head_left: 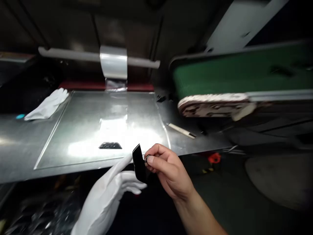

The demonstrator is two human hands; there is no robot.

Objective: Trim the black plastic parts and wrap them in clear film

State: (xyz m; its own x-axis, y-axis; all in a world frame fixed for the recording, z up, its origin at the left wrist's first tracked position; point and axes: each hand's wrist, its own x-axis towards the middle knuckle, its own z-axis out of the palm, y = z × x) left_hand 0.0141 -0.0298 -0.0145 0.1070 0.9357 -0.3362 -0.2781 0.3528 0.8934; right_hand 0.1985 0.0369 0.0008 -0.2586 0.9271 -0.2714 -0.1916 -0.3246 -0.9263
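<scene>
My right hand, bare, pinches a small dark round piece between thumb and fingers. That piece sits against the side of a thin, glossy black panel with slanted ends, held on edge above the front of the bench. My left hand wears a white glove. Its fingers are stretched out and apart beside the panel, with the index fingertip close to its upper edge; whether they touch cannot be made out. On the transparent sheet behind lies a similar dark panel, flat.
A white glove lies at the bench's left. A roll of clear film hangs on a bar at the back. Right of the sheet lies a pale pen-like tool. A green conveyor belt stands at the right.
</scene>
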